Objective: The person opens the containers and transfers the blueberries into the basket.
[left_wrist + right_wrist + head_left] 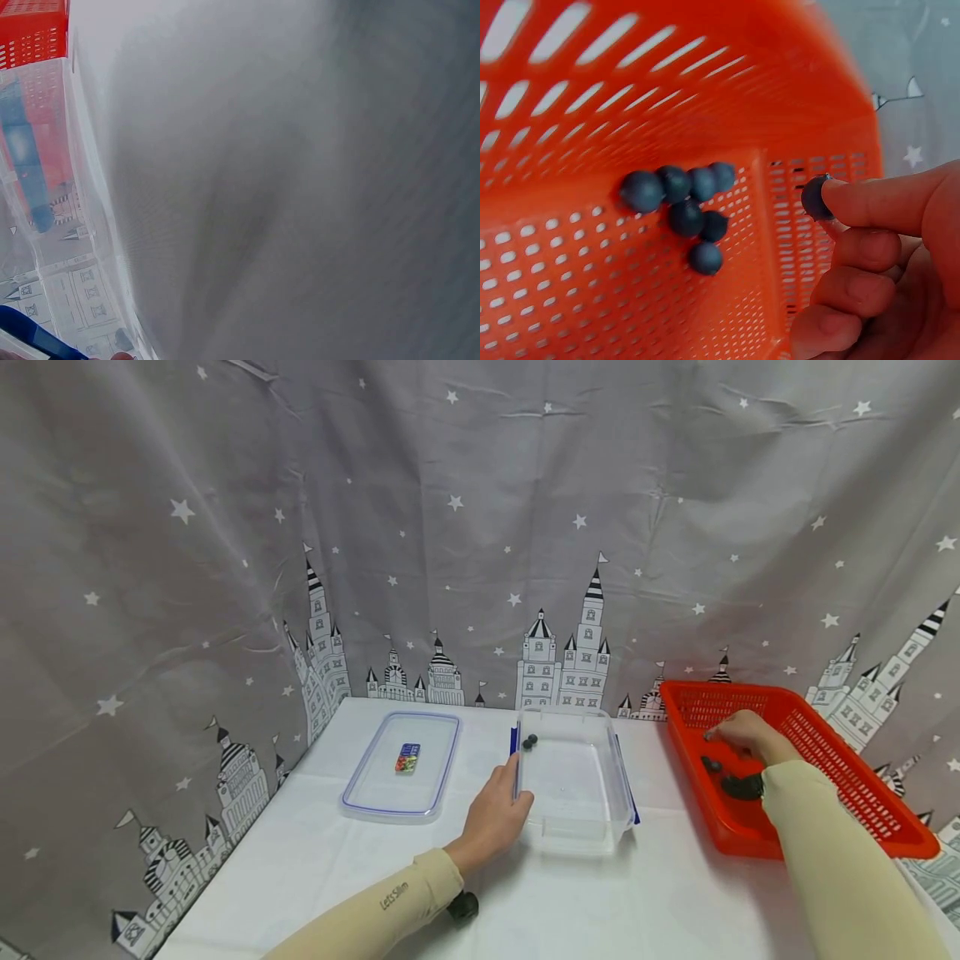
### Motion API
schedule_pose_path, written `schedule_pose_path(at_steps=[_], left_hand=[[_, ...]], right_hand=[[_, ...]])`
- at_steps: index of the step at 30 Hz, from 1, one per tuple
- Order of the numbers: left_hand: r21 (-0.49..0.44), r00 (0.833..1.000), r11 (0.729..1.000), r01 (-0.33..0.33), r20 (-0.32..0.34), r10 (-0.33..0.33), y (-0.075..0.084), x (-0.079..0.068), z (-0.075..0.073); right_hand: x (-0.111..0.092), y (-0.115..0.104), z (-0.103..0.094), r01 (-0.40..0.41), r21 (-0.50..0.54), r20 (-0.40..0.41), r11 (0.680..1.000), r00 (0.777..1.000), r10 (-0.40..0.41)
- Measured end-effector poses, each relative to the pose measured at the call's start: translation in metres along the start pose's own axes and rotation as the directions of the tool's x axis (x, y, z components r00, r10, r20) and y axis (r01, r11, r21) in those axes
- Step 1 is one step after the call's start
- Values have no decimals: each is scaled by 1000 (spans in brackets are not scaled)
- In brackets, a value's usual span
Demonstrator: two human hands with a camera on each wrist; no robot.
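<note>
My right hand [750,735] reaches into a red perforated basket [693,781] on the right. In the right wrist view its thumb and index finger pinch one blueberry [814,196] above the basket floor. Several more blueberries [686,218] lie clustered against the basket's slotted wall. At the middle of the table, my left hand [495,810] grips the left wall of a clear plastic food container [573,789]. Two blueberries [530,742] sit in that container's far left corner. The left wrist view catches only fingertips by a blue clip [37,334] of the container.
A clear lid with a blue seal [367,781] and a colourful label lies flat left of the container. The white table [300,877] meets a grey curtain [420,543] with stars and castles behind. The basket stands to the container's right, with a gap between.
</note>
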State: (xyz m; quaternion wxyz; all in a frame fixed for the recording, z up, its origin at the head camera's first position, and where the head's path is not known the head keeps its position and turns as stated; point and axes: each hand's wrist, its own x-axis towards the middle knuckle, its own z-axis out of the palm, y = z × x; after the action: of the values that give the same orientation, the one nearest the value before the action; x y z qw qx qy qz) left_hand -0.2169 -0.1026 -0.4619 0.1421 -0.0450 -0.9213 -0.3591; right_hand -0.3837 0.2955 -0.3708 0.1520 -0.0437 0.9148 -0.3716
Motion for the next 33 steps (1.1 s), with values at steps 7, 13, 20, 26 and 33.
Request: schedule_pose_path(at_steps=[7, 13, 20, 26, 33], left_hand=[[-4, 1000, 1000, -7, -3, 7, 0, 0, 1], [-7, 1000, 1000, -8, -3, 8, 0, 1, 0], [4, 1000, 1000, 3, -3, -3, 1, 1, 0], [11, 1000, 1000, 5, -6, -5, 2, 1, -1], [3, 1000, 1000, 11, -4, -11, 3, 0, -1]], right_hand=[[-7, 6, 4, -13, -30, 27, 999, 1000, 14], [-8, 9, 6, -20, -32, 35, 999, 999, 21], [-2, -4, 7, 20, -33, 0, 999, 1000, -20], [-1, -28, 9, 80, -57, -34, 995, 996, -82], [-4, -61, 14, 136, -31, -55, 990, 989, -137]])
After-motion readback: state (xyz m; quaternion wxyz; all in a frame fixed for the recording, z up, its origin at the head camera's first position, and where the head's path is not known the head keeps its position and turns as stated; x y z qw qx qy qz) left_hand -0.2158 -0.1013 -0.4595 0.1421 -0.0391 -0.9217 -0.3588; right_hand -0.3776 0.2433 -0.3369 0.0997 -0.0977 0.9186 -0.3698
